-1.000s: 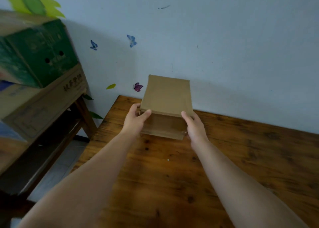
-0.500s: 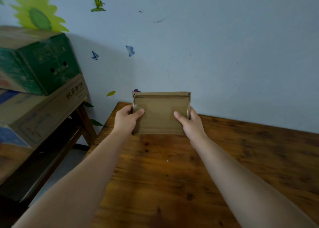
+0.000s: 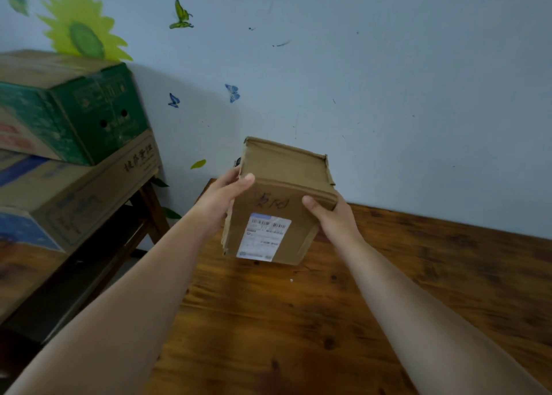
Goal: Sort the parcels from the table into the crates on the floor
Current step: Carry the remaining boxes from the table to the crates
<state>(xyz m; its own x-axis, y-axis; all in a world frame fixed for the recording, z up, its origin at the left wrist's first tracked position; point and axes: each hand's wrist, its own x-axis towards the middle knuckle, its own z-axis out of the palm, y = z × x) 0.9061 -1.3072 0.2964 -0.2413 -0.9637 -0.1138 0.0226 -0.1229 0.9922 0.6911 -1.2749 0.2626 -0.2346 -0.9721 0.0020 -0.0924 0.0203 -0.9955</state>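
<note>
Parcel (image 3: 283,167) gripped between left hand (image 3: 222,199) and right hand (image 3: 331,218), white barcode label (image 3: 264,236) facing camera, handwriting (image 3: 273,204) unreadable

The parcel (image 3: 283,185) carries a barcode label (image 3: 264,236), its print illegible.

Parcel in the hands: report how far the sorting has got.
Done: nothing shows as sorted; the crates are out of view. In hand: one cardboard parcel, gripped by the left hand and the right hand above the wooden table, its shipping label turned to the camera. Left: carry it to a crate; whether more parcels wait cannot be told.
</note>
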